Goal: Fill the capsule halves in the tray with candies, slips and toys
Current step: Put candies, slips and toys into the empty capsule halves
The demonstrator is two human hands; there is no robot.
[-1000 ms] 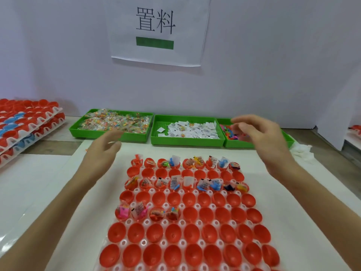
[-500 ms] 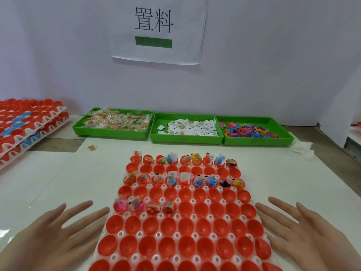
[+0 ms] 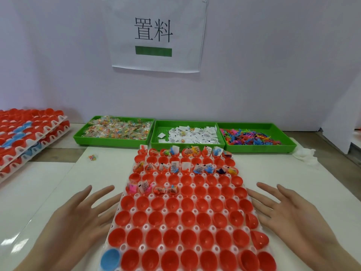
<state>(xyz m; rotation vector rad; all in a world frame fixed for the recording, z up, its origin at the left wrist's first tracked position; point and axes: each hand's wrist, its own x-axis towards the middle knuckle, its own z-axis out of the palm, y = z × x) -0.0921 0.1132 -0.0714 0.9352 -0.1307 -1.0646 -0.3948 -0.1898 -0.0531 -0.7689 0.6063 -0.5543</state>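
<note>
1. Left hand [image 3: 78, 222]: lies palm down on the table [image 3: 39, 184] beside the left edge of the capsule tray [image 3: 144, 227]. The fingers [image 3: 101, 192] are straight and spread and hold nothing. Their tips reach the tray's edge, but whether they touch it cannot be told.
2. Right hand [image 3: 297, 218]: palm down beside the tray's right edge, with its fingers [image 3: 267, 189] straight, spread and holding nothing.
3. Capsule tray: a white perforated tray between the two hands, at the middle of the table's near edge. It carries rows of red capsule halves [image 3: 172, 222] with open sides up, and one blue capsule half [image 3: 109, 259] at its near left corner.
4. Filled halves [image 3: 173, 167]: the farthest row, the third row from the far edge, and the four leftmost halves of the fifth row show contents. The nearer rows show bare bowls.
5. Three green bins along the table's far edge: the left bin [image 3: 111, 142] holds wrapped candies [image 3: 119, 130], the middle bin [image 3: 185, 145] holds white slips [image 3: 195, 134], and the right bin [image 3: 259, 148] holds coloured toys [image 3: 250, 136].
6. Loose candy [image 3: 92, 157]: on the table, left of the tray's far corner.
7. Stacked trays [image 3: 25, 133] of red and blue halves: at the far left.
8. Paper sign [image 3: 156, 34]: on the wall above the bins.
</note>
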